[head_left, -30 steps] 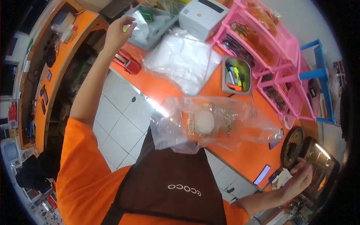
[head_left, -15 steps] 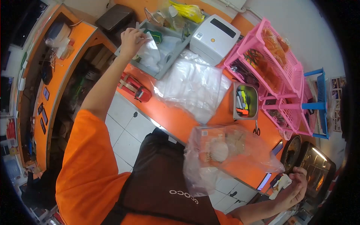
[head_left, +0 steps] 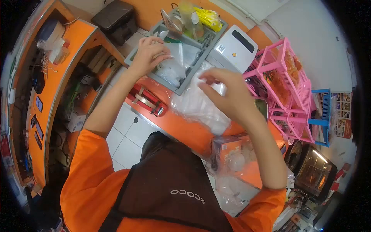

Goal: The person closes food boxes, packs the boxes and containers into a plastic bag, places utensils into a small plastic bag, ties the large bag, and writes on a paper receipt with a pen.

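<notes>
My left hand [head_left: 151, 56] is over the grey tray [head_left: 181, 89] at the top, its fingers pinched on the edge of a small clear bag [head_left: 176, 53]. Nothing shows in my right hand [head_left: 228, 92], which hangs above the stack of clear plastic bags [head_left: 210, 116] with thumb and fingers curved apart. Near the front edge of the orange table [head_left: 185, 133], a larger clear bag [head_left: 228, 187] encloses an orange box [head_left: 228, 147] and a round pale item [head_left: 235, 161]; my right forearm passes just beside them.
A white printer [head_left: 234, 48] stands behind my right hand. Pink baskets [head_left: 290, 85] and a blue rack [head_left: 321, 116] are at the right, above a lit oven [head_left: 315, 172]. A red tape dispenser [head_left: 147, 101] lies left of the bags. Yellow plastic [head_left: 208, 19] rests at the tray's back.
My right hand has swung up from the lower right to the bag stack. My left hand has shifted right and slightly down within the view. The view has moved too.
</notes>
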Motion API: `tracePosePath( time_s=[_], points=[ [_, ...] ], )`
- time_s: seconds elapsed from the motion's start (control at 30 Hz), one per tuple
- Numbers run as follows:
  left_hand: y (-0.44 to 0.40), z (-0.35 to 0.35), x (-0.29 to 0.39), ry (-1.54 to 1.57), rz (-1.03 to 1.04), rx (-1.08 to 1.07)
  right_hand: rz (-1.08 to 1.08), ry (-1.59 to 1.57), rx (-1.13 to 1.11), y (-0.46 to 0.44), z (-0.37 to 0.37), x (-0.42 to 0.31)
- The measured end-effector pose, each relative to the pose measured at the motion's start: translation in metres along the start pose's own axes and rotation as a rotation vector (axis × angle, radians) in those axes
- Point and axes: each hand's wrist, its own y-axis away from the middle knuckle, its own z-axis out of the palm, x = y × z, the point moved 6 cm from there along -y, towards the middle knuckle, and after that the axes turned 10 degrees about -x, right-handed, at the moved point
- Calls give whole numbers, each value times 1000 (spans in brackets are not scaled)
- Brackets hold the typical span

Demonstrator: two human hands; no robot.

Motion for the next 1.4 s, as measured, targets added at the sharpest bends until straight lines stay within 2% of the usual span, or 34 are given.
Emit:
tracePosePath(
  time_s=[0.07,0.13,0.23,0.33,0.53,0.63,0.83,1.0,1.13,1.2,1.3,1.4],
  points=[
    [-3,2,-3,19,1,-16,-66,79,24,-43,38,45],
    [-5,6,-7,52,1,-19,-49,58,157,-68,64,74],
    [-5,10,-14,115,-2,-15,69,-98,208,-89,83,101],
    [-3,14,-19,153,-26,-37,121,-72,99,-102,95,127],
    [2,22,-27,227,-109,-69,74,-183,381,-105,89,118],
    [3,24,-27,266,-124,-83,139,-178,237,-115,96,136],
    [0,14,-22,220,-36,-25,195,-372,254,-122,96,154],
    [1,17,-26,165,-10,-8,281,-386,128,-126,95,160],
    [1,23,-28,217,-140,1,291,-452,92,-125,96,157],
    [-5,17,-23,251,-194,-1,286,-381,38,-125,95,158],
    [-2,24,-28,199,-164,-43,266,-330,25,-125,94,159],
    [1,25,-31,192,-107,25,290,-368,44,-124,91,160]
  ],
)
